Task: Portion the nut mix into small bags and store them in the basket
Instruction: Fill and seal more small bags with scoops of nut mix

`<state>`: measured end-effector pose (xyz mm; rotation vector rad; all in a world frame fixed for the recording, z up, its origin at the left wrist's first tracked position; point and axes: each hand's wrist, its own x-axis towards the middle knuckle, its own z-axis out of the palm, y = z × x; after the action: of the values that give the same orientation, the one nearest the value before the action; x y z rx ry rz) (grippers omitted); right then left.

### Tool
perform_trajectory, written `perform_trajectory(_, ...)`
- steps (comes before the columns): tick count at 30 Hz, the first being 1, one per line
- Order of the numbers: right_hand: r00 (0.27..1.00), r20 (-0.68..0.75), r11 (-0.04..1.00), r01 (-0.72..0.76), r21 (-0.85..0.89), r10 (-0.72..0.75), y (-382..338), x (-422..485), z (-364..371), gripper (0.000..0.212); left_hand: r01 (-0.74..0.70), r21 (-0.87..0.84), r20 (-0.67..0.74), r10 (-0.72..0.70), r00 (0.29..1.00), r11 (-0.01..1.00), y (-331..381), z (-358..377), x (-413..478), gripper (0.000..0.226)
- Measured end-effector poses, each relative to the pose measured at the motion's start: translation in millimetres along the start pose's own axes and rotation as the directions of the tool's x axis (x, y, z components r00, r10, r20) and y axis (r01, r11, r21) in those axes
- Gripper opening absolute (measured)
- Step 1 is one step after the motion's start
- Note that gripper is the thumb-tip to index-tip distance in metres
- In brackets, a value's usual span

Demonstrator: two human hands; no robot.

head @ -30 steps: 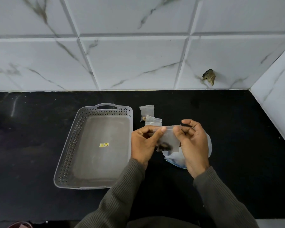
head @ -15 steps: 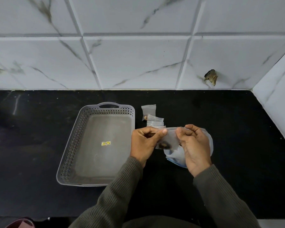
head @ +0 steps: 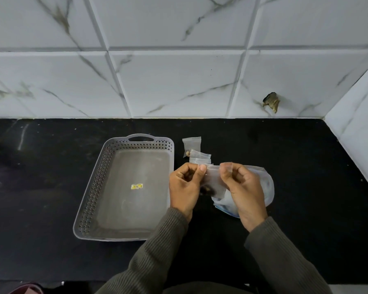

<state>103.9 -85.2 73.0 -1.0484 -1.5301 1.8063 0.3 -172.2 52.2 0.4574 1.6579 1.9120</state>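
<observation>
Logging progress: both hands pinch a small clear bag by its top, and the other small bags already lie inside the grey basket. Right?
No. The head view shows the other small bags on the counter beside the grey basket, not inside. The left hand and right hand pinch the small clear bag by its top.

grey perforated basket (head: pixel 93 188), black counter (head: pixel 51 170), nuts (head: pixel 207 190) perhaps brown

A home kitchen: black stone counter (head: pixel 285 187) under marble-veined wall tiles (head: pixel 179 81)
</observation>
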Motion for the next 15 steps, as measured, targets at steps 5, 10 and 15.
perform_trajectory(5, 1.0, -0.027, 0.998, -0.009, -0.069, 0.007, 8, -4, 4, 0.012, -0.139, 0.181, 0.111, 0.12, 0.987, 0.974, -5, 1, -4, 0.009)
perform_trajectory(10, 0.997, -0.072, 0.985, 0.002, -0.174, -0.015, 12, -4, 4, 0.003, -0.148, 0.258, 0.172, 0.106, 0.979, 0.955, -6, -3, -3, 0.005)
perform_trajectory(15, 0.996, -0.074, 0.971, 0.027, -0.237, -0.046, 7, -1, 6, 0.006, -0.186, 0.321, 0.168, 0.137, 0.976, 0.929, -5, -1, -3, 0.003)
